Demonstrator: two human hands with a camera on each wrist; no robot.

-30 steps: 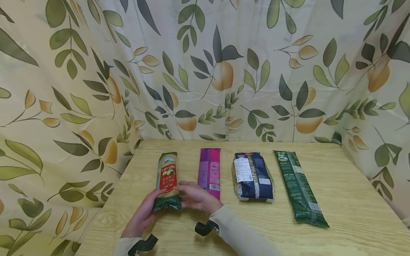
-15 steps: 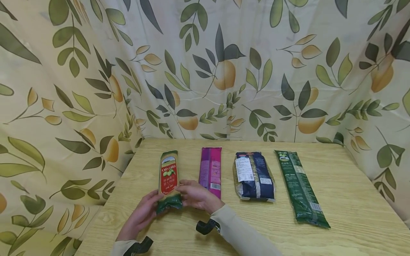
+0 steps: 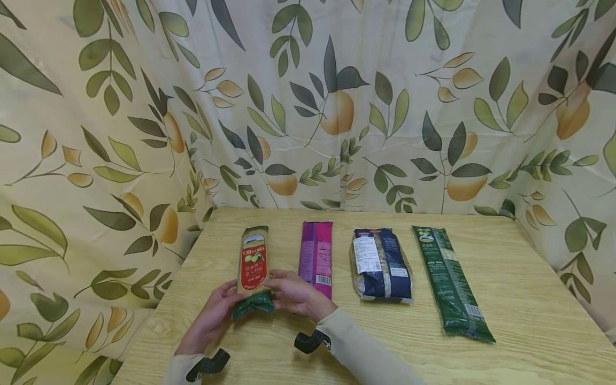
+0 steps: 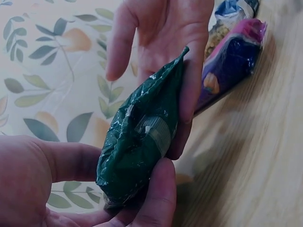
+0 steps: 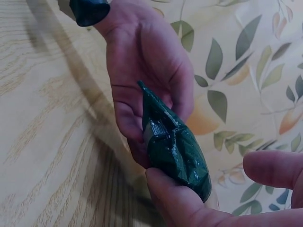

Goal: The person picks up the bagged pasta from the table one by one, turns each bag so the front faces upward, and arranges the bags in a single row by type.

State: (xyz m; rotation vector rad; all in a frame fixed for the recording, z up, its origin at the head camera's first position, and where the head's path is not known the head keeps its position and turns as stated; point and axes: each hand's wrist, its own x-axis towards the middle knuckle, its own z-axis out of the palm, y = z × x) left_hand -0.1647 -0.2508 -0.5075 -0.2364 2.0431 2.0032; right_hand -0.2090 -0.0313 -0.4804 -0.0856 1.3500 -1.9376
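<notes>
Here, left fingers (image 4: 161,191) around the red-labelled packet (image 3: 253,264), right fingers (image 5: 174,193) straight against it, purple packet (image 3: 315,254) nearby.

the left hand (image 3: 215,316) and right hand (image 3: 297,294) hold a red-labelled packet (image 3: 253,264) near a purple and pink packet (image 3: 316,254)

The left forearm (image 3: 181,370) rose toward 1 o'clock and the right forearm (image 3: 366,347) reached toward 10 o'clock, both in pale sleeves. The left hand (image 3: 214,313) sat near 9 o'clock of the right hand (image 3: 295,294), palms turned inward. In the left wrist view the left thumb (image 4: 78,161) pointed to 3 o'clock, opposite its bent fingers (image 4: 158,198). In the right wrist view the right thumb (image 5: 274,168) pointed to 9 o'clock, spread apart from the right fingers (image 5: 177,196).
</notes>
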